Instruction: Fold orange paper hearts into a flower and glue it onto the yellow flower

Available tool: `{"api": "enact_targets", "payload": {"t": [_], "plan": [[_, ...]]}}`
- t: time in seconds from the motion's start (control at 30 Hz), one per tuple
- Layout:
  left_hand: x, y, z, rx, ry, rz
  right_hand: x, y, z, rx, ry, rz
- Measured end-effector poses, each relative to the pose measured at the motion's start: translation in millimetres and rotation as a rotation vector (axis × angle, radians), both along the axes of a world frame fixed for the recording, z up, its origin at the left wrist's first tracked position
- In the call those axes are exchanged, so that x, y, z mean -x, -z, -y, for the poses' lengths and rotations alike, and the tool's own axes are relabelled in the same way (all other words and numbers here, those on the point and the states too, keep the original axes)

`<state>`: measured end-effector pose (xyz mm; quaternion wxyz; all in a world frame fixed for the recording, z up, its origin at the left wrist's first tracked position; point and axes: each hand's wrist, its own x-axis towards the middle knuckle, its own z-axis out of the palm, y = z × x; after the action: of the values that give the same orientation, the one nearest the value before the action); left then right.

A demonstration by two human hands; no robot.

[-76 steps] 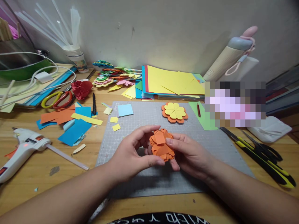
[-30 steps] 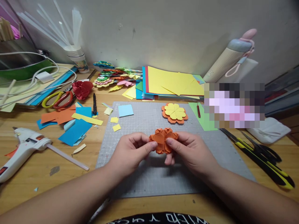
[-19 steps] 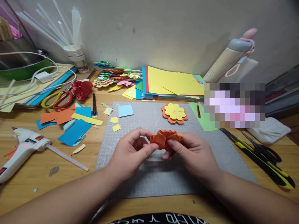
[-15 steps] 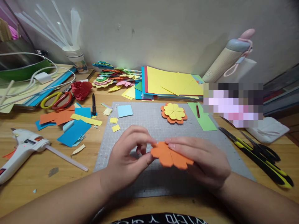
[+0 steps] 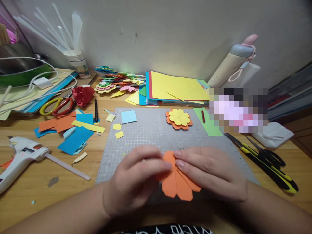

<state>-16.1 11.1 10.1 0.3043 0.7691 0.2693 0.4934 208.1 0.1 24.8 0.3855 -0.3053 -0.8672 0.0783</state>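
Note:
Both hands hold an orange paper flower [image 5: 179, 183] above the near part of the grey cutting mat [image 5: 109, 156]. My left hand [image 5: 138, 175] grips its left side, fingers bent over the petals and the thumb hidden beneath. My right hand [image 5: 212, 169] lies over the right petals, fingertips near the flower's upper middle and thumb out of sight. Creases run from the flower's centre between the petals. Farther back on the mat rests a yellow flower [image 5: 179, 117] layered on an orange one [image 5: 188, 125].
A glue gun [image 5: 26, 152] and blue paper scraps [image 5: 75, 139] lie left. Red-handled scissors [image 5: 64, 109] are beyond them. Coloured sheets [image 5: 175, 86] are stacked by the wall. On the right lie a yellow-black cutter [image 5: 265, 165], black scissors [image 5: 271, 157] and a green strip [image 5: 211, 126].
The orange flower has come lower and tilted so more of its face shows. My left fingers have moved right, over its petals. The view has shifted slightly.

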Motion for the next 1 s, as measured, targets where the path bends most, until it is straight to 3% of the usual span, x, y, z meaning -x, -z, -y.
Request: {"api": "enact_targets", "payload": {"t": [0.07, 0.13, 0.2, 0.27, 0.4, 0.6, 0.67, 0.73, 0.83, 1.0], "plan": [[-6.1, 0.1, -2.4, 0.37, 0.006, 0.223, -2.7, -0.6, -4.7, 0.006, 0.005, 0.015], [-11.6, -0.7, -6.4, 0.84, 0.115, 0.409, -4.9, -0.1, -9.8, -0.018, -0.012, 0.046], [-15.4, -2.4, -10.9, 1.216, 0.282, 0.42, -6.4, 1.9, -15.0, -0.062, -0.039, 0.095], [-17.2, -4.1, -14.6, 1.379, 0.374, 0.346, -7.9, 5.1, -20.4, -0.103, -0.101, 0.148], [-16.2, -3.6, -18.9, 1.396, 0.34, 0.244, -10.7, 12.5, -29.3, -0.088, -0.221, 0.176], [-13.2, 5.4, -24.9, 1.265, 0.142, 0.309, -0.1, 21.0, -32.6, 0.18, -0.163, -0.053], [-13.5, 6.8, -26.5, 1.208, 0.038, 0.326, 6.8, 22.0, -30.5, 0.394, -0.052, -0.284], [-14.2, 7.3, -27.1, 1.161, -0.038, 0.325, 13.2, 21.4, -27.6, 0.752, 0.041, -0.488], [-15.2, 8.0, -26.4, 1.143, -0.045, 0.331, 19.6, 18.2, -24.7, 1.155, 0.068, -0.477], [-15.0, 9.2, -26.4, 1.142, -0.029, 0.299, 21.3, 14.0, -26.4, 1.226, 0.04, -0.425]]}}
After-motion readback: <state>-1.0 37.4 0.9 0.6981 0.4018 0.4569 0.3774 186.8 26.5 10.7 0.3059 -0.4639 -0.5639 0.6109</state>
